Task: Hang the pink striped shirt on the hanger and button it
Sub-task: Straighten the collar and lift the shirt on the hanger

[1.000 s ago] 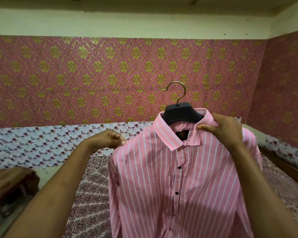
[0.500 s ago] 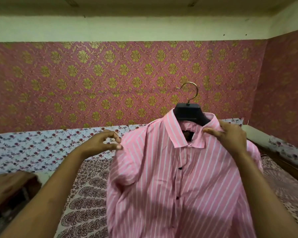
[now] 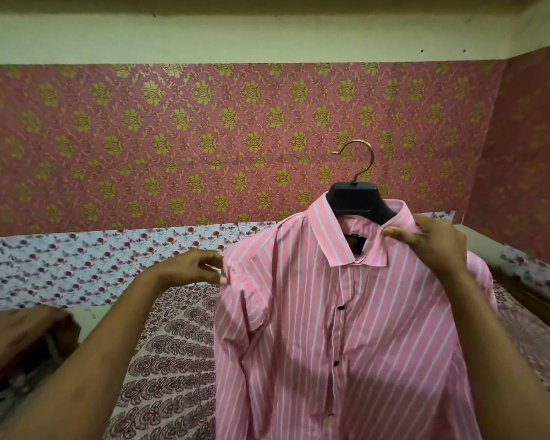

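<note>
The pink striped shirt point(image 3: 346, 328) hangs in front of me on a black hanger point(image 3: 358, 200) with a gold hook, held up in the air. Dark buttons run down its front placket, and the placket lies closed below the collar. My right hand point(image 3: 432, 246) grips the shirt at the right side of the collar and shoulder, holding it up. My left hand point(image 3: 197, 268) pinches the fabric at the shirt's left shoulder seam. The hanger's arms are hidden inside the shirt.
A bed with a patterned maroon and white spread point(image 3: 172, 360) lies below the shirt. A floral sheet point(image 3: 77, 265) runs along the pink and gold wallpapered wall. A brown object point(image 3: 23, 338) sits at the lower left. A wooden bed edge point(image 3: 534, 300) is at right.
The shirt and hanger shifted rightward and slightly up in view. My left hand stayed at the left shoulder, and that shoulder now sits straighter on the hanger. My right hand kept its grip at the collar.
</note>
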Demonstrator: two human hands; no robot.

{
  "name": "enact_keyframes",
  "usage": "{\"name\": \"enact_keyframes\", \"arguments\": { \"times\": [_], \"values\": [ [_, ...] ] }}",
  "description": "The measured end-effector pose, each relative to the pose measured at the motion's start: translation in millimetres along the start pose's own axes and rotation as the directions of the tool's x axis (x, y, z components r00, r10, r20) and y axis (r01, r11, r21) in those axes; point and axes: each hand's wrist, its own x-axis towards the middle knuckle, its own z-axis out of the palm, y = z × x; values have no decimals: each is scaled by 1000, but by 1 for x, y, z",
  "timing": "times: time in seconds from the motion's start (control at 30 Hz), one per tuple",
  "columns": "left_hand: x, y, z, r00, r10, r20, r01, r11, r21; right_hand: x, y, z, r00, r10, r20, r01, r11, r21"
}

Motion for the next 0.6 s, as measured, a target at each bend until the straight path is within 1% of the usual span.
{"name": "enact_keyframes", "arguments": {
  "times": [0.03, 0.13, 0.2, 0.23, 0.27, 0.33, 0.37, 0.4, 0.47, 0.53, 0.57, 0.6],
  "values": [
    [1, 0, 3, 1000, -8, 13, 8, 1000, 1, 0, 0, 0, 1000, 5, 8, -5, 1000, 8],
    [7, 3, 7, 998, 21, -63, -21, 1000, 0, 2, 0, 0, 1000, -25, 9, 25, 1000, -9],
    [4, 9, 0, 998, 34, -53, -31, 998, 53, 4, 1, 1, 999, -29, 14, 29, 999, -14],
    [0, 11, -6, 997, 53, -54, -51, 998, 49, 3, 2, 0, 1000, -21, 21, 21, 1000, 1],
    [-2, 11, -14, 994, 75, -81, -74, 997, 13, 3, 5, 0, 1000, -9, 24, 8, 1000, 21],
    [-5, 11, -26, 977, 84, -197, -107, 988, -110, 3, 8, 0, 1000, 10, 23, -11, 999, 46],
    [-4, 9, -29, 968, 70, -242, -107, 984, -142, 2, 9, 1, 1000, 12, 25, -13, 999, 47],
    [-3, 8, -29, 967, 54, -251, -91, 986, -137, 3, 9, 3, 1000, 10, 26, -12, 999, 49],
    [0, 4, -26, 985, 17, -169, -21, 1000, -19, 3, 9, 7, 1000, 5, 23, -7, 998, 60],
    [3, 1, -22, 997, -39, -64, 48, 988, 148, 4, 8, 10, 1000, -4, 28, 3, 999, 47],
    [3, 2, -20, 997, -58, -55, 69, 973, 219, 4, 8, 11, 1000, -9, 30, 8, 999, 34],
    [5, 2, -20, 995, -63, -79, 82, 960, 266, 5, 8, 11, 999, -11, 33, 10, 1000, 22]
  ]
}}
